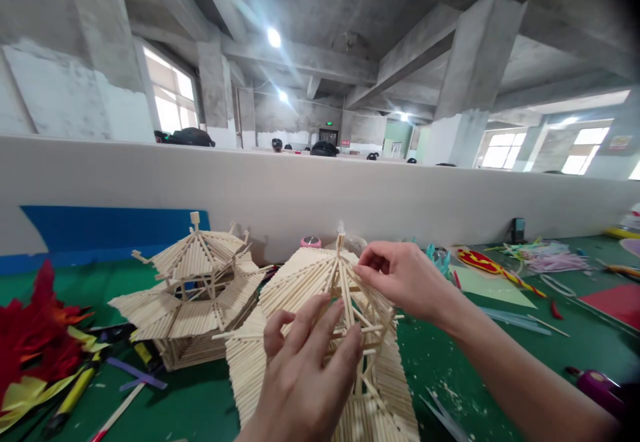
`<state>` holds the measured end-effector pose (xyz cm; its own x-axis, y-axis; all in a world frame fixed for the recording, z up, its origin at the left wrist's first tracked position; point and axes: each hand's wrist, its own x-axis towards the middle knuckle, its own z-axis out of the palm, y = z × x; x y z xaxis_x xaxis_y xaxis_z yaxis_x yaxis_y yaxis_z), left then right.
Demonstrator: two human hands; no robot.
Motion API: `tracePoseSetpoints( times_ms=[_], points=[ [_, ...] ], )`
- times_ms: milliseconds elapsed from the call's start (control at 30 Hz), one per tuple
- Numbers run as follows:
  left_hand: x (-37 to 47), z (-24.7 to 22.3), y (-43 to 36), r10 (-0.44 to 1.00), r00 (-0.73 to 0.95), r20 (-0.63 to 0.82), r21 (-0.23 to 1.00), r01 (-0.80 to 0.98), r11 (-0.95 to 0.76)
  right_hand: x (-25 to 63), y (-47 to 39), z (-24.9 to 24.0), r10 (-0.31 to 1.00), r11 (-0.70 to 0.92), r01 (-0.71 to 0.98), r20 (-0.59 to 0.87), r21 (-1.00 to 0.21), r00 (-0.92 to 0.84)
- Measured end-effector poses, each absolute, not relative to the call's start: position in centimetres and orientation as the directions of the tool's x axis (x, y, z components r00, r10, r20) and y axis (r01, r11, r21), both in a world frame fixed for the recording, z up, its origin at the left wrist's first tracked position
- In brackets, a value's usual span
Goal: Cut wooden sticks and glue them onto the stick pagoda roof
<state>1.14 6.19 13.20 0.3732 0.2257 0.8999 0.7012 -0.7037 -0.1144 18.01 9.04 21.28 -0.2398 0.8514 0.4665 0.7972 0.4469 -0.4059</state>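
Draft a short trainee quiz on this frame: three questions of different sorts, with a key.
1. True or false: a pale wooden-stick pavilion model with a pointed roof stands to the picture's left of the similar pale wooden-stick model being handled.
2. Which hand has its fingertips nearer the handled model's roof peak?
3. Fill in: the flat red sheet at the picture's right lies on a ____ tabletop.

Key: 1. True. 2. The right hand. 3. Green.
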Motion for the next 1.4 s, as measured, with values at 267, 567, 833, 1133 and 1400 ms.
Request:
tracePoseSetpoints(
  times_ms=[267,567,833,1133,1400],
  points=[
    [1.1,13.2,6.2,0.223,0.38,0.897,-0.113,0.687,-0.717,17.0,9.3,21.4,0.86,0.412,0.844,0.452,-0.343,-0.236],
    [1.0,13.4,6.4,0.197,0.388,0.9,-0.134,0.679,-0.722,16.8,9.4,21.1,0.856,0.404,0.864,0.457,-0.301,-0.241],
    [0.9,13.4,6.6,0.173,0.409,0.896,-0.155,0.654,-0.74,16.8,9.5,21.3,0.865,0.392,0.872,0.44,-0.295,-0.24],
    [1.0,13.7,6.4,0.192,0.414,0.89,-0.142,0.651,-0.746,16.9,9.5,21.4,0.869,0.387,0.875,0.432,-0.292,-0.241],
    [0.9,13.3,6.4,0.224,0.43,0.874,-0.112,0.63,-0.769,16.8,9.6,21.4,0.875,0.377,0.878,0.426,-0.296,-0.232]
  ],
)
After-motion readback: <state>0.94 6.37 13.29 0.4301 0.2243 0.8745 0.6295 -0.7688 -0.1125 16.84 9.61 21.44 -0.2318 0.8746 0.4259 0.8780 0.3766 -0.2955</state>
